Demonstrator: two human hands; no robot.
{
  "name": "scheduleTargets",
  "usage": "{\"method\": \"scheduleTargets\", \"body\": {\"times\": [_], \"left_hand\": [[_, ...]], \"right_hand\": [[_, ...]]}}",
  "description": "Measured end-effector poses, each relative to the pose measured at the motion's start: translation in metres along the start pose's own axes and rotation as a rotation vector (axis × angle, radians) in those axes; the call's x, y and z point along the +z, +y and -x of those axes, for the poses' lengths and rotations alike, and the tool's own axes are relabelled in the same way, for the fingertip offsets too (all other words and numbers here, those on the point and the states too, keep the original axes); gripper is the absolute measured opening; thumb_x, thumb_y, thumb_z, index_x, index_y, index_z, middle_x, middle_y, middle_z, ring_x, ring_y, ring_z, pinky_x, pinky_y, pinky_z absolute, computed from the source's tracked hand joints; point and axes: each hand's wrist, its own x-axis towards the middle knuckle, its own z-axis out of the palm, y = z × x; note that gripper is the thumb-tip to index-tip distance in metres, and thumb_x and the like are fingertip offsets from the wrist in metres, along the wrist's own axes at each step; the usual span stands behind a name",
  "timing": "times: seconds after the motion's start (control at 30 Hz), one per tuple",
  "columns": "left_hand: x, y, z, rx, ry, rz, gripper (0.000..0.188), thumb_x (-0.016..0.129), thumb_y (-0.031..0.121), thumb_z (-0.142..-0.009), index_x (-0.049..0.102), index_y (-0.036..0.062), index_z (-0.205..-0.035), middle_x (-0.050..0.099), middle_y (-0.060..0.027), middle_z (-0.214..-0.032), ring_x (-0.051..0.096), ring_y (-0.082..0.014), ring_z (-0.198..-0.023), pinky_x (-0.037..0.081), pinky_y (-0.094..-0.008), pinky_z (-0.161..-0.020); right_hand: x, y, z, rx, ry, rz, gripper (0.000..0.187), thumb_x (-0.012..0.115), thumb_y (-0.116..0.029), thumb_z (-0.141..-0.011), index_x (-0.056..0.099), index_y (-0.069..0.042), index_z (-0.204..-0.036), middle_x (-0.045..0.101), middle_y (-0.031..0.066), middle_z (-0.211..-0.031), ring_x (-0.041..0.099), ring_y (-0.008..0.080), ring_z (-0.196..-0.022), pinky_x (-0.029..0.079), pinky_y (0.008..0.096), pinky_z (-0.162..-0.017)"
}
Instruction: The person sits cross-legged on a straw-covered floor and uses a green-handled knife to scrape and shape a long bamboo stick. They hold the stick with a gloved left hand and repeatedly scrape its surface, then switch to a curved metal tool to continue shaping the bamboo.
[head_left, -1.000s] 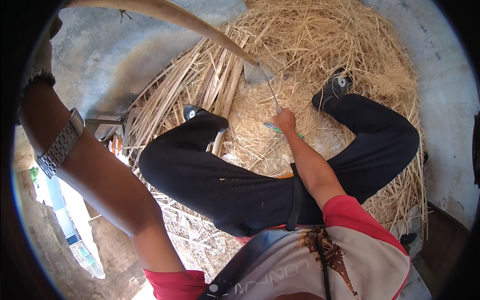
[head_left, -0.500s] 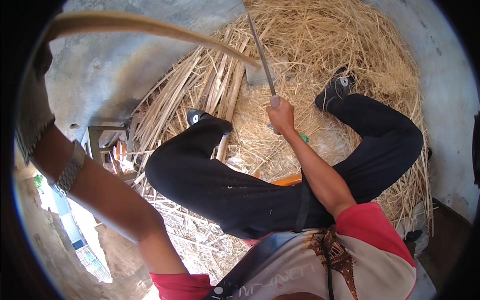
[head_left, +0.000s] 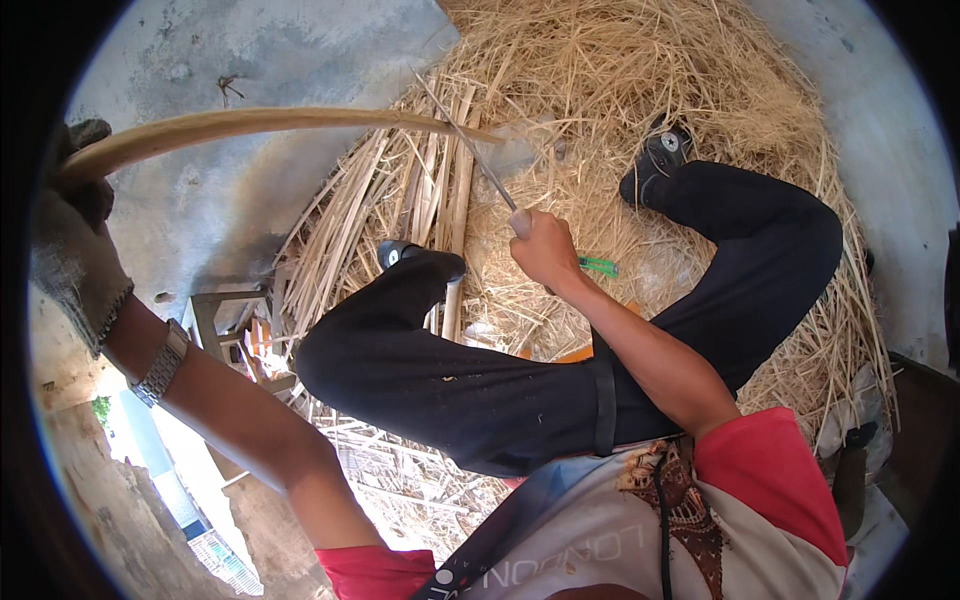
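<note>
Nearest to me is a red and white shirt, with two legs in black trousers (head_left: 480, 390) bent outward over the ground.

My right hand (head_left: 545, 250), bare, reaches forward between the knees. Its fingers (head_left: 528, 228) are wrapped fully closed round the handle of a knife (head_left: 480, 165), whose thin grey blade slants up and to the left. A green handle end (head_left: 598, 266) sticks out below the wrist.

My left hand (head_left: 75, 240), in a worn grey work glove with a metal wristwatch (head_left: 160, 362) just beneath it, is raised at the left edge. Its fingers are closed tight on the butt of a long pale bamboo strip (head_left: 270, 125). The strip arcs rightward across the view, and its far end meets the blade just above the right hand.

Beyond lie cut cane slats (head_left: 440, 200), then a big heap of straw-coloured shavings (head_left: 640, 90) on the concrete floor (head_left: 250, 210). A small wooden stool (head_left: 225, 320) stands to the left.

In my judgement, shaving the strip cleanly wants the blade kept at a shallow angle to it, the edge pointed away from the legs. The gloved hand should hold the strip steady, so the strip slides under the edge in light, even passes. I would keep the right wrist firm, since a deep bite could split the strip.
</note>
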Motion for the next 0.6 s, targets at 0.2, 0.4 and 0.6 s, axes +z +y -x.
{"method": "scheduleTargets", "body": {"times": [0.2, 0.4, 0.6], "left_hand": [[0.014, 0.021, 0.008, -0.151, 0.134, 0.017, 0.042, 0.055, 0.034, -0.104, 0.074, -0.0034, -0.101, 0.074, -0.0158, -0.079, 0.051, -0.0081, -0.049, 0.034, -0.0208, -0.044], [0.020, 0.036, 0.005, -0.374, 0.229, -0.054, 0.046, 0.063, 0.043, -0.099, 0.074, -0.0012, -0.102, 0.073, -0.0094, -0.080, 0.044, -0.0042, -0.051, 0.032, -0.0204, -0.047], [0.031, 0.070, 0.018, -0.294, 0.231, 0.075, 0.017, 0.069, 0.020, -0.093, 0.074, 0.0043, -0.090, 0.074, -0.0094, -0.076, 0.048, -0.0042, -0.049, 0.033, -0.0206, -0.043]], "right_hand": [[-0.006, -0.034, 0.022, -0.171, 0.069, -0.084, 0.018, 0.066, -0.005, -0.078, 0.062, 0.008, -0.090, 0.067, 0.0285, -0.077, 0.070, 0.0432, -0.076, 0.052, 0.0453, -0.072], [0.000, -0.039, 0.020, -0.121, 0.014, 0.025, 0.024, 0.067, -0.008, -0.078, 0.065, 0.006, -0.097, 0.069, 0.0293, -0.081, 0.070, 0.0457, -0.081, 0.054, 0.0476, -0.074], [-0.016, -0.056, 0.037, -0.143, 0.005, -0.101, 0.024, 0.068, -0.008, -0.079, 0.066, 0.004, -0.100, 0.070, 0.0279, -0.081, 0.070, 0.0443, -0.079, 0.054, 0.0476, -0.073]]}}
